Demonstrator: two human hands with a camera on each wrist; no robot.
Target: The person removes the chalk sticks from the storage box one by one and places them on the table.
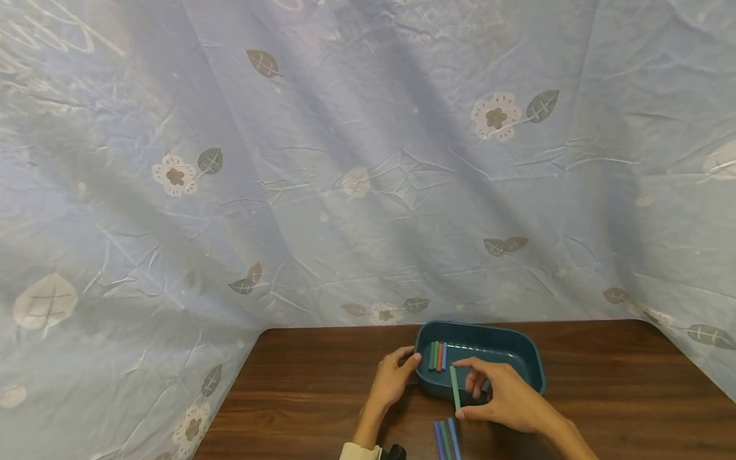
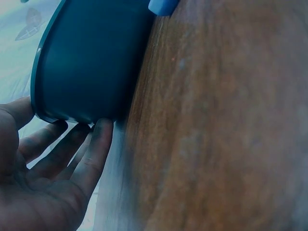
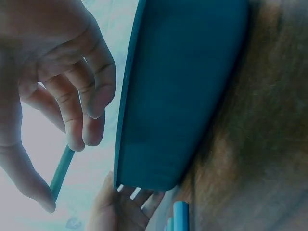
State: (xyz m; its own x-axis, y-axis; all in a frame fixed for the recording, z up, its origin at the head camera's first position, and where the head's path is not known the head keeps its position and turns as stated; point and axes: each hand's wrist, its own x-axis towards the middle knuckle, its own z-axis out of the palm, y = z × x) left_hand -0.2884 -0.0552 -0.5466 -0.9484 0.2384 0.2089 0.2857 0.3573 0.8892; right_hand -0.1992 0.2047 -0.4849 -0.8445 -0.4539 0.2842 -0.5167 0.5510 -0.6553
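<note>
A dark teal rectangular tray stands on the wooden table. My left hand grips its left end, thumb at the rim and fingertips against the outer wall, as the left wrist view also shows. My right hand pinches a slim green stick between thumb and index finger, one at each end. It is held above the tray's front edge; the other fingers curl without touching it. Inside the tray, at its left, several green, red and blue sticks lie side by side.
Three more sticks, purple-blue, green and blue, lie on the table in front of the tray, cut off by the lower frame edge. A pale patterned cloth hangs behind the table and along its sides.
</note>
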